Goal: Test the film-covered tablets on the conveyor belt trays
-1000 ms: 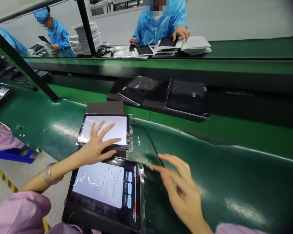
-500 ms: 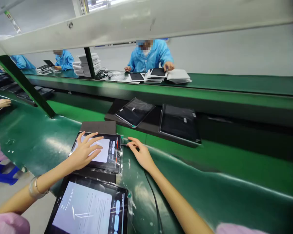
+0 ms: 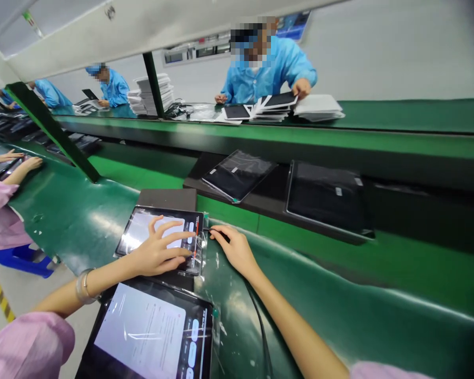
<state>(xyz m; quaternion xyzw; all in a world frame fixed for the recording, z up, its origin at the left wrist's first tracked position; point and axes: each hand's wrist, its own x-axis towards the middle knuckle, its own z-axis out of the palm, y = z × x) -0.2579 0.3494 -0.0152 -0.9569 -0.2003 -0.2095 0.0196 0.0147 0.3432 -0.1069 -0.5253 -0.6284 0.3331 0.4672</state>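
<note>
A lit tablet [image 3: 136,227] in clear film lies on a dark block [image 3: 168,198]. Over its screen my left hand [image 3: 163,249] is spread, fingers apart, near the side with the blue buttons; whether the fingertips touch the glass I cannot tell. At the tablet's right edge my right hand [image 3: 234,249] pinches the plug end of a black cable [image 3: 263,326], which meets the tablet's edge. The cable runs down past my right forearm. Closer to me lies a second lit tablet [image 3: 142,331], showing lines of text and blue buttons.
Two dark film-wrapped tablets, one tilted [image 3: 239,176] and one larger [image 3: 327,202], rest on a black ledge beyond the green bench [image 3: 324,310]. A slanted green post [image 3: 55,134] stands left. Across, a co-worker in blue [image 3: 266,73] handles white-framed panels; another person's hands [image 3: 27,164] are far left.
My left hand has moved right across the screen toward the blue buttons. The right hand keeps its pinch at the tablet's edge. The view has shifted slightly.
</note>
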